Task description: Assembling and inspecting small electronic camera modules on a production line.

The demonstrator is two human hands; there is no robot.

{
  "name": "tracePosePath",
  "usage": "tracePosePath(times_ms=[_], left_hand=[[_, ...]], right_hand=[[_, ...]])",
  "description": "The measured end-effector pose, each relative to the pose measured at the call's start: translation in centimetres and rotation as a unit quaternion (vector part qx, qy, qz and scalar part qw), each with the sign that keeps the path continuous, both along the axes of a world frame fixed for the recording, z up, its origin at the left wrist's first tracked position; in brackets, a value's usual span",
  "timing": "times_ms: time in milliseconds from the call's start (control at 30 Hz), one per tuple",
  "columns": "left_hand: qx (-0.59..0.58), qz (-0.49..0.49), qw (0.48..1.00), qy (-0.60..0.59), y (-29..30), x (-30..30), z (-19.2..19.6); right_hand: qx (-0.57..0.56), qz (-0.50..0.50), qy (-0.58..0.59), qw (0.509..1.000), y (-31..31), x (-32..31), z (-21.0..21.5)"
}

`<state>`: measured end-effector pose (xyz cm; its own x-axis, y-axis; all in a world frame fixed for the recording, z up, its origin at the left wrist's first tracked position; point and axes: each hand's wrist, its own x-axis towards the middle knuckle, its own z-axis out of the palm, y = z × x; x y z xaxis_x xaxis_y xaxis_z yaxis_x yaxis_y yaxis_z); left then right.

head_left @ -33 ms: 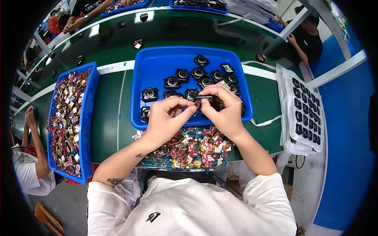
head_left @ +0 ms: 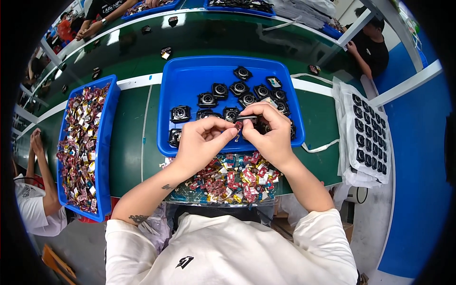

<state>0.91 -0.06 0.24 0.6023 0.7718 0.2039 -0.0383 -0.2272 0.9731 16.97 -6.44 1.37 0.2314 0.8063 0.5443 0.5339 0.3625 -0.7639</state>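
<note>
My left hand (head_left: 199,142) pinches a small red circuit board (head_left: 238,125) between thumb and fingertips. My right hand (head_left: 270,135) grips a dark, flat watch case (head_left: 247,117), seen nearly edge-on and partly covered by the fingers. Both hands meet over the front part of a blue tray (head_left: 194,71), the board close beside the case. Inside that tray lie several black watch cases (head_left: 207,99) with round centres, some hidden behind my hands. Below my wrists, at the table's near edge, is a heap of red boards with white and yellow parts (head_left: 237,183) on clear plastic.
A long blue bin (head_left: 114,95) full of similar small boards stands at the left. To the right, black cases sit in rows on a white tray stack (head_left: 349,128). Beyond a white rail, a green conveyor (head_left: 213,38) carries scattered pieces. Other people sit around the line.
</note>
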Motion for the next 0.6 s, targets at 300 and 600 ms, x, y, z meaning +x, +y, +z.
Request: tracePosePath(times_ms=[300,600], left_hand=[[-0.153,-0.04,0.985,-0.067,0.61,-0.13,0.7],[-0.174,-0.02,0.98,-0.094,0.44,-0.02,0.49]], right_hand=[[-0.064,0.081,0.187,0.977,-0.02,0.01,-0.29],[-0.069,0.124,0.231,0.963,-0.3,-0.29,-0.06]])
